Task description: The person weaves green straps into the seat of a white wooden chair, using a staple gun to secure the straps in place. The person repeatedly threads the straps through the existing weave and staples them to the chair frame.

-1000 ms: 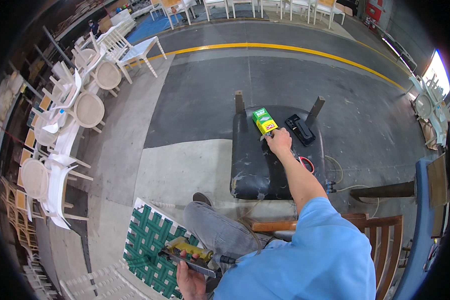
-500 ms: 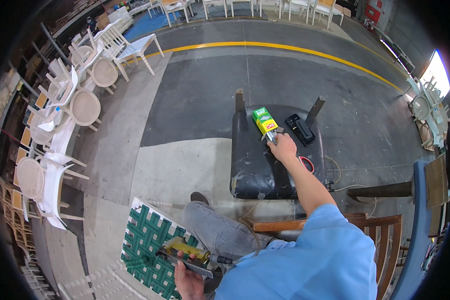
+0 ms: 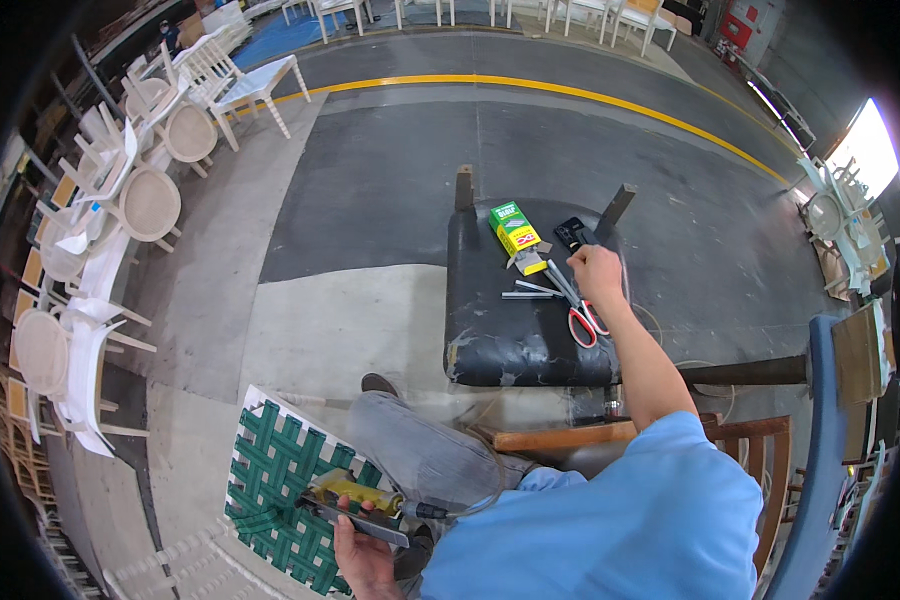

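Head view shows the left hand [image 3: 363,558] wrapped around the yellow tool [image 3: 367,489] at near left, likely weighty and rigid, best gripped round its body, while the right hand [image 3: 598,273] curls beside the black case [image 3: 573,233], its grasp unclear

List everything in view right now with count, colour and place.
Padded seat: one, black, ahead of the person
Box: one, green and yellow, on the padded seat
Metal strips: several, grey, below the box
Scissors: one, red-and-white handles, beside the strips
Slim item: one, black, right of the box
Woven seat: one, green with white edging, lower left
Handheld tool: one, yellow and dark, above the woven seat
Chairs: many, mostly whitish, left and far edge
Floor line: one, yellow, far floor
Left hand: one, bare, gripping the tool
Right hand: one, bare, near the slim item
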A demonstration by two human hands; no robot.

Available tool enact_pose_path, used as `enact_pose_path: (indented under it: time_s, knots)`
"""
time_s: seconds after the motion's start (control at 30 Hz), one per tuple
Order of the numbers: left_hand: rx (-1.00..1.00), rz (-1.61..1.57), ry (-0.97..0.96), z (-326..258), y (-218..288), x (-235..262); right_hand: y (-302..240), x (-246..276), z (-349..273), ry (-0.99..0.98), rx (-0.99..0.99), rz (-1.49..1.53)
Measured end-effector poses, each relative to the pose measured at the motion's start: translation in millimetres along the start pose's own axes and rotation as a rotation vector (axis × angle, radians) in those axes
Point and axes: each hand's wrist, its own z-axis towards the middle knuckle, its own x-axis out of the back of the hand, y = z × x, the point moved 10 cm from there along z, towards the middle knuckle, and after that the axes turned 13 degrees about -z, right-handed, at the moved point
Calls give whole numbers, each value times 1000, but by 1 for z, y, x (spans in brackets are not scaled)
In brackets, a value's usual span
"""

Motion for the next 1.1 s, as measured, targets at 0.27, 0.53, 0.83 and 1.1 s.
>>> enact_pose_path:
  time_s: [0.27,0.53,0.83,1.1]
  knots:
    - [2,-62,-33,-2,-2,-4,-3,-24,-8,-90,249,-34]
    - [-44,-118,-40,-13,14,-17,-58,-89,-39,-258,426,-289]
    - [-140,-2,-123,-30,48,-35,-193,-82,-134,-637,399,693]
    - [-26,-204,-52,-29,37,-30,-398,1,-308,-1243,640,1007]
